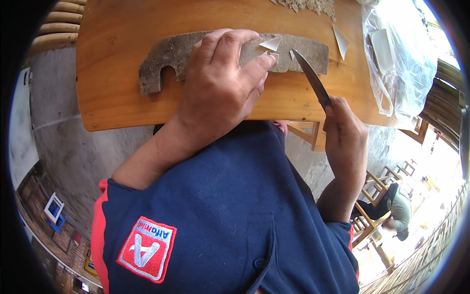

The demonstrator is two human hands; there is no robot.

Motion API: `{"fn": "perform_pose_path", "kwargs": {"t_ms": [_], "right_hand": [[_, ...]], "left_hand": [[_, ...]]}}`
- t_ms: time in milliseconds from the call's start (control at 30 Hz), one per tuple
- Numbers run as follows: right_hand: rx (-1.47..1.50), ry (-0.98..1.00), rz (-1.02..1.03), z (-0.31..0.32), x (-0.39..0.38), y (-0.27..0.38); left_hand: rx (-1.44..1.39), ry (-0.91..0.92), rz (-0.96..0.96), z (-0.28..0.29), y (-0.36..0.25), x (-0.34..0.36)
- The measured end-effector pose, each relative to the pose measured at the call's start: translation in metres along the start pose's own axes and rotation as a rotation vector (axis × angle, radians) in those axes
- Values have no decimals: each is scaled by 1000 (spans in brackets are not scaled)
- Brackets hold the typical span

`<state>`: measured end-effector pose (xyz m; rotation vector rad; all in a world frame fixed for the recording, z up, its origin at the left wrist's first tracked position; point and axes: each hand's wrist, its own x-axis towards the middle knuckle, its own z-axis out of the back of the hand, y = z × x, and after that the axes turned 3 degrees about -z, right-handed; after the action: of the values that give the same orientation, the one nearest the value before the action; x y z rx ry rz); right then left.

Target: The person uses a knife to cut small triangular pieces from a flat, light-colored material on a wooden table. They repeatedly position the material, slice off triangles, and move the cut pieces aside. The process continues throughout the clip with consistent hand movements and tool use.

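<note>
The left hand (219, 81) rests over the middle of the worn wooden cutting board (164, 51), thumb and forefinger wide apart, thumb tip at a small white piece (275, 57). Nearer than the board's right end, the right hand (345, 134) has its fingers closed round a knife (313, 80), its tip over the board. A white triangle (270, 44) lies on the board; pale chips (311, 6) lie beyond it.
</note>
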<state>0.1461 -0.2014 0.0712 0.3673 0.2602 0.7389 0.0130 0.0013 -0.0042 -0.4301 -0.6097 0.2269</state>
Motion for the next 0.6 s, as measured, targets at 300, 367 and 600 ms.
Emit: {"fn": "perform_pose_path", "kwargs": {"t_ms": [300,367,600], "right_hand": [[-48,78,35,1,4,3],[-61,99,40,2,2,3],[-27,36,65,5,1,-1]], "left_hand": [[28,49,21,1,-4,4],[34,52,19,1,-4,4],[17,38,7,0,-3,2]]}}
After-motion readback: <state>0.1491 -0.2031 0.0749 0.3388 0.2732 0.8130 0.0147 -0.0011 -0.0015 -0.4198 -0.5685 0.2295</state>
